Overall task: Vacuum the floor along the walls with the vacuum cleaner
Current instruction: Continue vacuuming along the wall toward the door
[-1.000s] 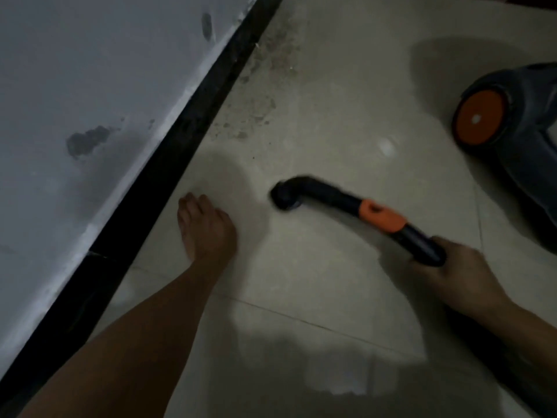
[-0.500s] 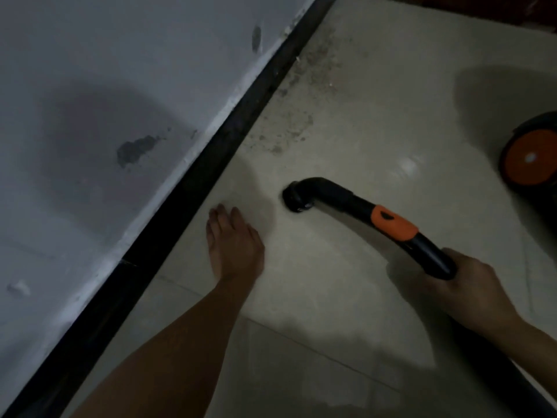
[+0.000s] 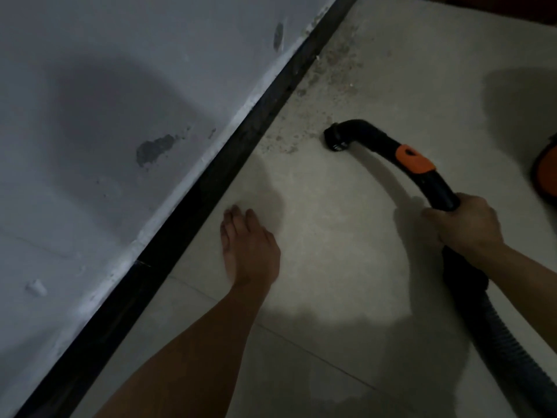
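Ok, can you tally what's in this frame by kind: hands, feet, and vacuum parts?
Hands: 1, the right hand
Feet: 1, a bare foot near the skirting
Hose handles: 1, the hose handle gripped by that hand
Vacuum bodies: 1, the vacuum body, cut off at the right edge
Total: 4

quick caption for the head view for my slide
Right hand holds the vacuum hose, nozzle on dusty floor near the baseboard.

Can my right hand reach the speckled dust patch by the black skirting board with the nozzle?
Probably yes: the right hand grips the black curved vacuum wand, its nozzle beside the speckled dust patch, nothing between.
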### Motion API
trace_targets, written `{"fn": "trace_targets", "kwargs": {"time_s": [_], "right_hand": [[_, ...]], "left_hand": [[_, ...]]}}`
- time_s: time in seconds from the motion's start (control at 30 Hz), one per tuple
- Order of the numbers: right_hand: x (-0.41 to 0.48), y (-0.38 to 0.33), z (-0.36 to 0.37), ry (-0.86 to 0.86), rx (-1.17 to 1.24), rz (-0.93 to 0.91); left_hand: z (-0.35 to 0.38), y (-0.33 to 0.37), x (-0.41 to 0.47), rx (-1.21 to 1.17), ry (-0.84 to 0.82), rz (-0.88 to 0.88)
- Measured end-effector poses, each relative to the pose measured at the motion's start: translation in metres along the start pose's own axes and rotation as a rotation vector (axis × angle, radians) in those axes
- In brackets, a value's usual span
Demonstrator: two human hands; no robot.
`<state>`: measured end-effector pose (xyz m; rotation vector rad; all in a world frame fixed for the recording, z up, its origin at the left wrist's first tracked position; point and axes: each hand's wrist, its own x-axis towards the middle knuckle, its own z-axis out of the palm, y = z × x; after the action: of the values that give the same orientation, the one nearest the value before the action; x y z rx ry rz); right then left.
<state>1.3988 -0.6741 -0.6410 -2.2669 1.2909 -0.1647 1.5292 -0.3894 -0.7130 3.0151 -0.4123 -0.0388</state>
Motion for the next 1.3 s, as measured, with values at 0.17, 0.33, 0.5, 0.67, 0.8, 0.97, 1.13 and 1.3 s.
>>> {"fn": "trace_targets", "kwargs": {"time_s": [0.17,0.33,0.5,0.67,0.8,0.97,1.13,1.3], "right_hand": [[-0.019,-0.002,0.010,-0.075,-0.059,-0.143],[0.007,-0.030,0.019,-0.065,0.003,-0.131],[0.015,-0.057,0.043,-0.126,0.013,-0.192],[0.020,-0.078,0.052,-0.136,0.057,-0.179],[-0.010,-0.076,0.053,-0.188,0.033,-0.228],[-0.034,-0.039,0.032,-0.187,-0.059,-0.316],[-0.037,0.010,-0.018,-0.275,-0.134,-0.272],[-0.031,0.042,-0.086,-0.553,-0.175,-0.200]], "left_hand": [[-0.002,0.000,-0.001,0.019,-0.004,0.002],[0.000,0.000,0.000,0.016,-0.031,-0.005],[0.000,0.001,0.000,0.009,-0.026,-0.013],[0.000,-0.001,0.000,-0.011,-0.018,-0.013],[0.000,-0.002,0.000,-0.043,-0.012,-0.001],[0.003,-0.005,0.000,-0.062,-0.001,0.015],[0.003,-0.008,0.000,-0.028,-0.052,0.055],[-0.017,-0.006,0.006,0.142,-0.274,0.123]]}}
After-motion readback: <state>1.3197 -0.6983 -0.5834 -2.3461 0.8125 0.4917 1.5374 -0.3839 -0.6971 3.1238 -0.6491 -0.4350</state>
